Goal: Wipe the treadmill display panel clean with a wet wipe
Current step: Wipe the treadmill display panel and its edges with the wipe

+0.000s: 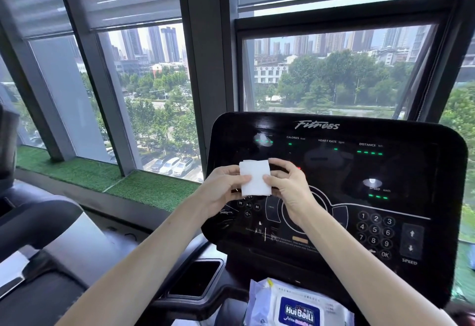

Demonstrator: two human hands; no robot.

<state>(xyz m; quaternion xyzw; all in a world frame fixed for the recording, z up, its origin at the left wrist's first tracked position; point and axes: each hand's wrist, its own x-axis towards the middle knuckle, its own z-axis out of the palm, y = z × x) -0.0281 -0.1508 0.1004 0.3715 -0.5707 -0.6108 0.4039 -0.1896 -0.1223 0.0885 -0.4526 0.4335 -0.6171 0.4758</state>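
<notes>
One folded white wet wipe [255, 177] is out of its pack and held between both hands in front of the left-centre area of the treadmill display panel [359, 171]. The left hand [221, 189] pinches the wipe's left edge between thumb and fingers; the right hand [290, 187] pinches the right edge the same way. Contact between wipe and panel cannot be confirmed; the wipe appears to be held just clear of the glass. Status, as judged: wipe retrieval is complete, folding or preparation is in hand, and wiping of the panel is not yet evident. No wet streaks are discernible on the black surface, so the readout row, the central controls and the numeric keypad [375, 230] all remain to be covered. The wet wipe pack [299, 307] lies below the panel on the console.
</notes>
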